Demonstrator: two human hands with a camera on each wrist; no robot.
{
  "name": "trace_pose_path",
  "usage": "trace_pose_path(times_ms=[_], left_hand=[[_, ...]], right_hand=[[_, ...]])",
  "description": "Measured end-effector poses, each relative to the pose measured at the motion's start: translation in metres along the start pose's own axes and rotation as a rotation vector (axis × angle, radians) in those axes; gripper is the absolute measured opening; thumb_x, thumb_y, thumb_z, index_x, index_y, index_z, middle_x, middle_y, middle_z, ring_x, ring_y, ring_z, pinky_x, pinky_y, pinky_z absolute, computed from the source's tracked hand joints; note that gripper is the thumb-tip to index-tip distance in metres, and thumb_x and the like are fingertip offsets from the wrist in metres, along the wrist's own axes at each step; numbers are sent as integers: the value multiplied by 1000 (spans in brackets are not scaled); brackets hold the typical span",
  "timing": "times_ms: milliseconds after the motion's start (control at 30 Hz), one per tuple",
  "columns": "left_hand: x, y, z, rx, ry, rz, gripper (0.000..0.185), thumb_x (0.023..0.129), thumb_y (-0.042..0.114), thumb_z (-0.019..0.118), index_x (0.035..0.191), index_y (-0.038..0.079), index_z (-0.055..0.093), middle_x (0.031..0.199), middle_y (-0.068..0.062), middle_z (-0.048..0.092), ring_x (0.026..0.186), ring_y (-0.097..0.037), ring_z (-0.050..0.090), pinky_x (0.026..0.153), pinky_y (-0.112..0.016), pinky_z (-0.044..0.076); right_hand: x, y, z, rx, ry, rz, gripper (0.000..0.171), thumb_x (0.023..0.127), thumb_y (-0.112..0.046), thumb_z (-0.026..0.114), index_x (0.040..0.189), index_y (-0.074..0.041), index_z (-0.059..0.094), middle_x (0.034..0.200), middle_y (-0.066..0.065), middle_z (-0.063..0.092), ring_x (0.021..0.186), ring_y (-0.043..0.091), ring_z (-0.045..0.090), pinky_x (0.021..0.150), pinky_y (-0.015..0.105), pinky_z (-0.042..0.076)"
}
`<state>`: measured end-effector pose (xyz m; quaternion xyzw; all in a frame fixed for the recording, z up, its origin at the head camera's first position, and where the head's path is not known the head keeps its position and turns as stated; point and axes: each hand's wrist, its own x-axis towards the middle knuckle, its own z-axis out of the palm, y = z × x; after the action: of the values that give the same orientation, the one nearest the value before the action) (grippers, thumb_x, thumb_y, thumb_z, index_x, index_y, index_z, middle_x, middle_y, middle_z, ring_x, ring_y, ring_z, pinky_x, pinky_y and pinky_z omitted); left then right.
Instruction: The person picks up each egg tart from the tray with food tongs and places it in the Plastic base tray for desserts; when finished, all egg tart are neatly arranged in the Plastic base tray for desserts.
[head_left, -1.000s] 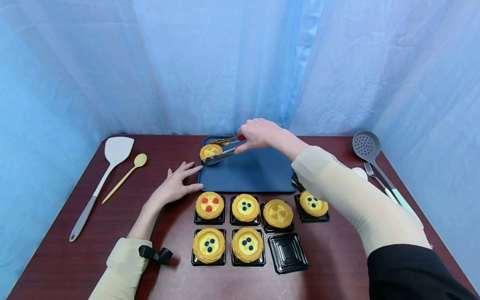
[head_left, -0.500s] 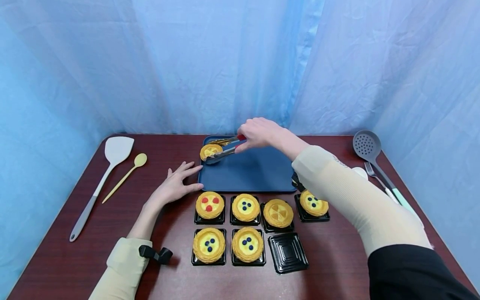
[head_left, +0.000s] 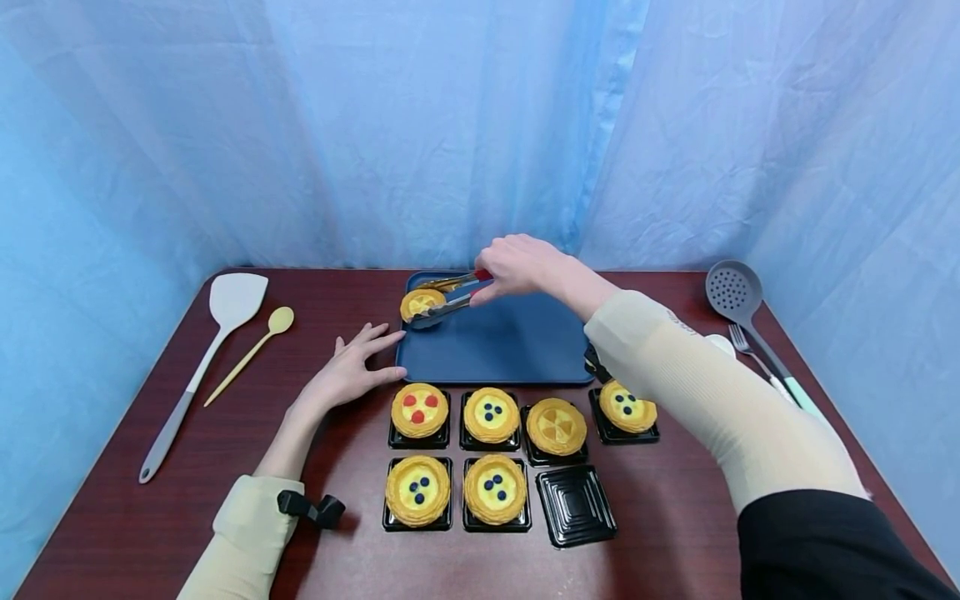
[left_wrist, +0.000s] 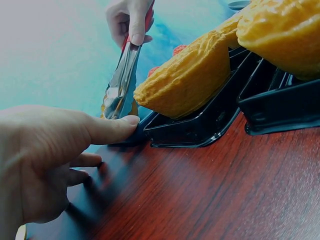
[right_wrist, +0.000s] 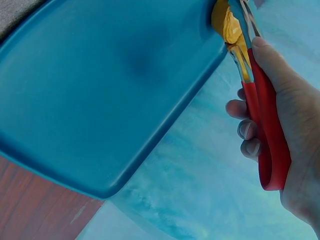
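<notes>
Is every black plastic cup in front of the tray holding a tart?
No, the black cup at the near right sits bare, while the six others each hold a tart.

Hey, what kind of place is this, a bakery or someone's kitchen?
Probably neither: it looks like a staged tabletop set. Pale blue curtains close in a dark wooden table, where tarts in black plastic cups sit beside a blue tray and laid-out utensils.

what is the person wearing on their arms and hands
Both hands are bare: left hand, right hand. Each forearm is covered by a snug cream ribbed sleeve. On the right sleeve there is small dark lettering near the wrist end, and a black sleeve overlaps it at the upper arm. A black strap with a clip circles the left sleeve.
</notes>
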<state>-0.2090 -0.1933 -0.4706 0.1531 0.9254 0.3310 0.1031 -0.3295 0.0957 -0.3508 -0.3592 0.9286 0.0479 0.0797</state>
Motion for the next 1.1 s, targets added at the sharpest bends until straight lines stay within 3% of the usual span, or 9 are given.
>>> trace_pose_path(times_ms=[233,467,800,1100], left_hand=[[-1,1,1,-5,1,1,71,98,34,71,159,13,42,169,-25,24,160,-47,7,122,-75,-8],[1,3,1,-22,-9,6,71,98,35,70,159,14,41,170,-24,23,160,-46,6,122,-74,-9],[3,-1,2,-12,-5,22,71,98,35,71,159,13,42,169,-25,25,160,-47,8,122,-75,-8],[3,-7,-1,-12,-5,32,71,98,35,70,159,12,42,169,-26,24,159,-49,7,121,-76,-8]], right_hand=[[-5,1,-2,-13,-1,-7,62,87,-67,71,115,-12,77,90,4,75,75,20,66,69,34,54],[-37,8,-17,-12,30,-17,52,89,-61,72,108,-13,76,79,3,70,67,19,60,61,31,44],[-131,23,-29,-10,126,-70,42,88,-55,77,104,-16,74,72,-6,63,56,9,50,54,27,41],[-228,21,-8,-41,305,-177,44,83,-52,82,109,-18,76,80,-16,65,62,-9,44,54,16,39]])
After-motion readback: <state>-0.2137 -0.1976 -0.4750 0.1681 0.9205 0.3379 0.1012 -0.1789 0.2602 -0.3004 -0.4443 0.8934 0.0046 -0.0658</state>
